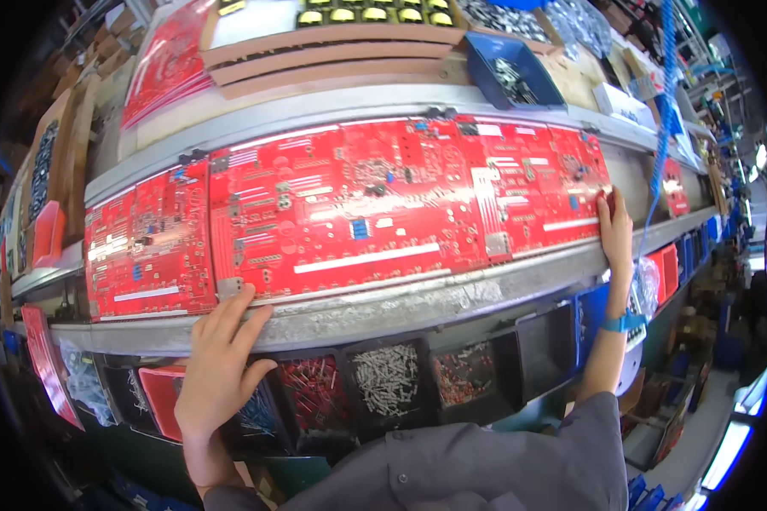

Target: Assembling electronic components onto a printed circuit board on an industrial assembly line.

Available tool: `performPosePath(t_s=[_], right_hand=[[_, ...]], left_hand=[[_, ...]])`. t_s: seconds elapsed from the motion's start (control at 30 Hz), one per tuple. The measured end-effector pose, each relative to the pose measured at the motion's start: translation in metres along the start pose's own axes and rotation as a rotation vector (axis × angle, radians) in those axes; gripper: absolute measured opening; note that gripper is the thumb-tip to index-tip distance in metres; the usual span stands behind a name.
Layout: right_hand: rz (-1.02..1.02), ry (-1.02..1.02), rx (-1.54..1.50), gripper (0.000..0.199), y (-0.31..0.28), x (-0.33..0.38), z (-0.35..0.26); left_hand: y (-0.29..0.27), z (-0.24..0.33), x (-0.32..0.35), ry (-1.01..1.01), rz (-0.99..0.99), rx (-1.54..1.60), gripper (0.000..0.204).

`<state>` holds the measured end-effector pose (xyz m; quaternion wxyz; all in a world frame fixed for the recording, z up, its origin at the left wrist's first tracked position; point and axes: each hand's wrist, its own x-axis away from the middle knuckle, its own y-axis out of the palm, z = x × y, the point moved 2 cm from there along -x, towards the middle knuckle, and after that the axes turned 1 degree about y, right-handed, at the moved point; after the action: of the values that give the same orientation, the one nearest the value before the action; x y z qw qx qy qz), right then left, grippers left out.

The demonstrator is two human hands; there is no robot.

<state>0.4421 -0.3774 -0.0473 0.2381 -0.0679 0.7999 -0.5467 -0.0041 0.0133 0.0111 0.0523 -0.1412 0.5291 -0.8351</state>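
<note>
A row of large red circuit boards, fitted with small parts, lies along a metal rail track. Among them are a left board (158, 230), a wide middle board (315, 230) and a right board (528, 192). My left hand (217, 362) is open, fingers spread, fingertips at the front left corner of the middle board, over the front rail (358, 308). My right hand (616, 230) is open with fingers stretched along the right end of the right board, seemingly touching its edge. Neither hand grips a thing that I can see.
Below the front rail hang bins: one with red-toned parts (314, 387), one with silver pins (386, 379), one with small reddish parts (464, 375). Behind the track stand a blue bin (511, 72) and a cardboard tray (332, 55). A blue coiled hose (663, 128) hangs at right.
</note>
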Motion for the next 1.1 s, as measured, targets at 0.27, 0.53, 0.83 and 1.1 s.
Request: performPosePath(t_s=[0.27, 0.53, 0.83, 1.1], right_hand=[[-0.006, 0.048, -0.005, 0.044, 0.011, -0.018, 0.002], [0.263, -0.224, -0.03, 0.043, -0.03, -0.028, 0.043], [0.077, -0.142, -0.376, 0.044, -0.078, -0.014, -0.024], [-0.116, -0.425, -0.258, 0.033, -0.082, 0.043, -0.118]], left_hand=[[0.009, -0.002, 0.007, -0.022, -0.003, -0.03, 0.071], [0.01, 0.002, -0.007, 0.039, -0.003, -0.023, 0.063], [0.012, -0.017, 0.008, 0.06, 0.056, -0.075, 0.063], [0.016, -0.014, 0.007, 0.096, 0.13, -0.074, 0.049]])
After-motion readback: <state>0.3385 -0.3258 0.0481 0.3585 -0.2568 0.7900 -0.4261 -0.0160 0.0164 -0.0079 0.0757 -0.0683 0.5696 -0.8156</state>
